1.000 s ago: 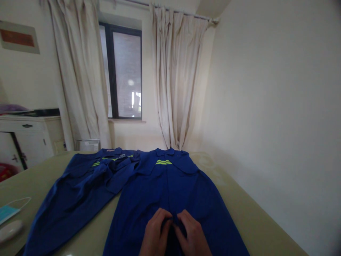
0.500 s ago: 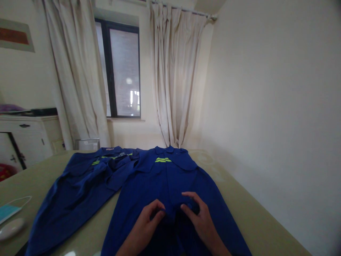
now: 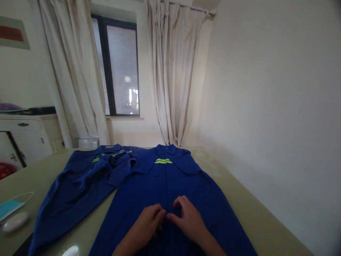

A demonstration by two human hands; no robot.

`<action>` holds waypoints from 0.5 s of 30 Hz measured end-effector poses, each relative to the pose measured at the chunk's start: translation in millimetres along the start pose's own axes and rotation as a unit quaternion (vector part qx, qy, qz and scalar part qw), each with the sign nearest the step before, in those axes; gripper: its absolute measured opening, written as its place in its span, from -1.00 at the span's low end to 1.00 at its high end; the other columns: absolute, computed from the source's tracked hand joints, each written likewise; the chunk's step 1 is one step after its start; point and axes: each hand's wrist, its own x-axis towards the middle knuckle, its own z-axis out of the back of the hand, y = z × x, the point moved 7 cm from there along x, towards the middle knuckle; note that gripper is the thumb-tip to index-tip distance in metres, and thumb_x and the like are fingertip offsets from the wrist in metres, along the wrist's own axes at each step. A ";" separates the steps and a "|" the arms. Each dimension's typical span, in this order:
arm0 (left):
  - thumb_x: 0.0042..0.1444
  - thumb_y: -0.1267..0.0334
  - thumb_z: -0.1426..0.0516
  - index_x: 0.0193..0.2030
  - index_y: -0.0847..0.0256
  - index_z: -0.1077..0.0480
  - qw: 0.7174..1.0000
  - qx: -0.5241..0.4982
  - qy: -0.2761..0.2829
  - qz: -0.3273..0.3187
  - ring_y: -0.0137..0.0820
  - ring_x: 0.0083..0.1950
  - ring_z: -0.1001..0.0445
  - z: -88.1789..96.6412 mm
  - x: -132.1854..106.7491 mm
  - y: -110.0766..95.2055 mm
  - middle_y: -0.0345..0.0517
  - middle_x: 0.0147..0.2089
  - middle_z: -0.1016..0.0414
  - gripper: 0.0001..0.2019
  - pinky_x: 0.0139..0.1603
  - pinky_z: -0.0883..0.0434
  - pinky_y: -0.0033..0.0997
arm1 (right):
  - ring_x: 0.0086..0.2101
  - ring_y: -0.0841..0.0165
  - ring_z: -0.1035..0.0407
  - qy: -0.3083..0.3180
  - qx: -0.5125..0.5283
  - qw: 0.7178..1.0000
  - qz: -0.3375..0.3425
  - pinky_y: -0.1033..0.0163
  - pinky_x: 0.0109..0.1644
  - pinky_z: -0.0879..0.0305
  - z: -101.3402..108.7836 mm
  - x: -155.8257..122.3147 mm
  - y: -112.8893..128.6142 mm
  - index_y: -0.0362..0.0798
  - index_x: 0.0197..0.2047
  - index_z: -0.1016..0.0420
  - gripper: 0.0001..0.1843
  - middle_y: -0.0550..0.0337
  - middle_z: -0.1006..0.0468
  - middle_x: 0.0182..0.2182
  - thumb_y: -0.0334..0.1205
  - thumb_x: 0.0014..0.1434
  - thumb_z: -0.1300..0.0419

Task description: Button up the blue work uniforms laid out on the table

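A blue work coverall (image 3: 183, 183) with a collar and a yellow-green band across the chest lies face up, its collar end away from me. My left hand (image 3: 149, 222) is at the middle of its front, thumb and fingers pinched together on the cloth by the centre seam. My right hand (image 3: 188, 218) is just beside it, thumb and fingers apart and curved over the front. The thumb tip points at my left fingers. Whatever lies under both palms is hidden.
A second blue work garment (image 3: 80, 188) lies crumpled to the left on the greenish table (image 3: 269, 217). Near the left edge are a light-blue face mask (image 3: 12, 209) and a white computer mouse (image 3: 16, 222). A white wall (image 3: 279, 124) borders the right side.
Both hands have moved closer together at the centre seam. The raised front cloth between them now lies flatter. My left fingers have closed more tightly.
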 end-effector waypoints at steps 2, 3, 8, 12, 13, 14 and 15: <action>0.37 0.20 0.08 0.03 0.17 -0.49 0.984 0.122 -0.114 -0.059 -0.20 0.06 -0.54 1.6 5.6 0.9 0.07 0.04 -0.59 -0.66 0.08 -0.44 -0.17 | -0.14 0.20 -0.47 -0.020 -0.096 0.995 -0.006 0.21 -0.13 -0.35 -12.8 -4.0 7.3 0.08 -0.05 -0.49 -0.63 0.13 -0.52 -0.09 -0.10 0.05 -0.35; 0.34 0.29 0.05 0.15 0.11 -0.46 0.971 0.177 -0.141 -0.084 -0.18 0.21 -0.47 -1.7 7.3 0.9 0.06 0.19 -0.53 -0.64 0.22 -0.37 -0.10 | -0.08 0.17 -0.47 -0.017 -0.125 0.992 -0.007 0.20 -0.09 -0.36 -19.4 -5.1 9.5 0.09 -0.01 -0.48 -0.61 0.10 -0.51 -0.05 -0.15 0.05 -0.32; 0.31 0.38 0.03 0.41 -0.11 -0.23 0.934 0.315 -0.116 -0.126 -0.23 0.47 -0.22 -10.7 21.9 1.7 -0.20 0.45 -0.30 -0.44 0.50 -0.03 0.11 | 0.04 0.11 -0.42 -0.028 -0.198 0.980 0.011 0.14 0.02 -0.38 -31.7 6.0 16.4 0.05 -0.01 -0.47 -0.61 0.00 -0.51 -0.02 -0.28 0.04 -0.20; 0.40 0.27 0.07 0.42 -0.01 -0.24 0.929 0.336 -0.126 -0.087 -0.23 0.45 -0.26 8.0 38.8 1.2 -0.13 0.44 -0.32 -0.52 0.48 -0.11 0.09 | 0.00 0.11 -0.45 -0.025 -0.216 0.976 0.002 0.15 -0.09 -0.40 -32.8 24.5 23.4 0.01 -0.04 -0.49 -0.68 0.00 -0.52 -0.06 -0.28 0.11 -0.15; 0.42 0.25 0.09 0.40 0.02 -0.26 0.929 0.335 -0.137 -0.076 -0.21 0.44 -0.28 11.6 41.9 1.9 -0.10 0.43 -0.34 -0.54 0.47 -0.13 0.10 | -0.03 0.12 -0.47 -0.026 -0.213 0.977 -0.004 0.16 -0.11 -0.40 -33.0 27.2 24.2 0.01 -0.07 -0.49 -0.72 0.01 -0.53 -0.07 -0.26 0.14 -0.13; 0.44 0.24 0.10 0.39 0.05 -0.28 0.928 0.333 -0.153 -0.070 -0.20 0.42 -0.31 14.2 43.7 2.5 -0.08 0.40 -0.38 -0.56 0.46 -0.15 0.11 | -0.05 0.14 -0.48 -0.030 -0.205 0.978 -0.010 0.18 -0.12 -0.39 -32.9 28.6 24.1 0.01 -0.09 -0.50 -0.76 0.02 -0.54 -0.08 -0.25 0.17 -0.12; 0.45 0.23 0.11 0.36 0.07 -0.32 0.926 0.330 -0.171 -0.067 -0.19 0.40 -0.34 15.6 44.2 3.0 -0.05 0.37 -0.41 -0.57 0.44 -0.16 0.11 | -0.08 0.17 -0.50 -0.037 -0.194 0.980 -0.015 0.19 -0.13 -0.38 -32.7 28.7 23.0 0.02 -0.11 -0.50 -0.79 0.05 -0.55 -0.10 -0.25 0.20 -0.12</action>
